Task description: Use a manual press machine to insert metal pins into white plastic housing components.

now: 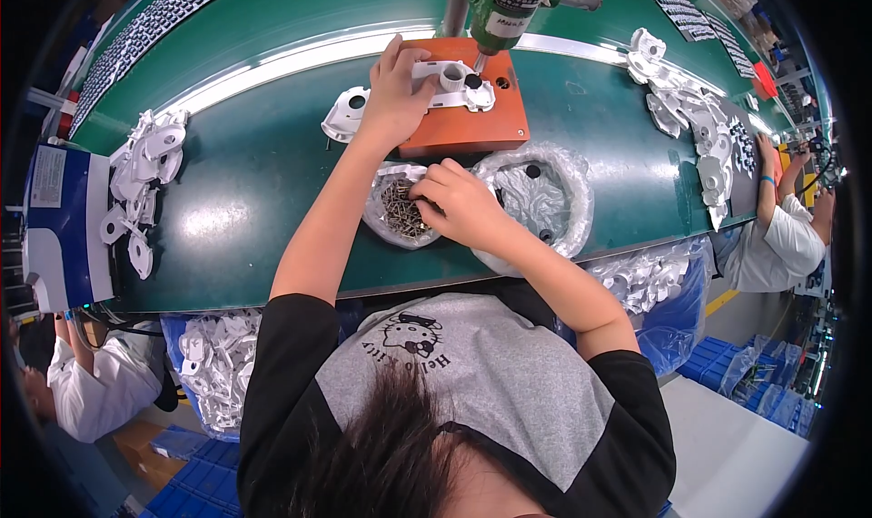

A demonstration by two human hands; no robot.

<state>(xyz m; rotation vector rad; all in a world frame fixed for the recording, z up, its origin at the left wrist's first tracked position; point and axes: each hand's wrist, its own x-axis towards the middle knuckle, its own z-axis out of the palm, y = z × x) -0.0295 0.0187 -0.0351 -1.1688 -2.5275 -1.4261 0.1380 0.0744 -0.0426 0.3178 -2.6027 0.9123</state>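
My left hand [396, 98] grips a white plastic part [485, 98] lying on an orange block [468, 138]. The part has a round grey-white collar and a small black disc [473, 80] at its right end. Above that end hangs the green head of a drill-press-like machine [505, 14], its tip close to the disc. My right hand [461, 205] reaches into a plastic-lined container with small metal screws [401, 211]. Its fingers are curled at the pile, and what they pinch is hidden. Left of the block, another white part [347, 116] lies near my left wrist.
A wide plastic-lined container [581, 191] with a few black discs stands beside my right hand. White parts pile up at the left [145, 168] and right [713, 146] of the green table [263, 155]. Bags of white parts hang below its front edge. Other people work at both sides.
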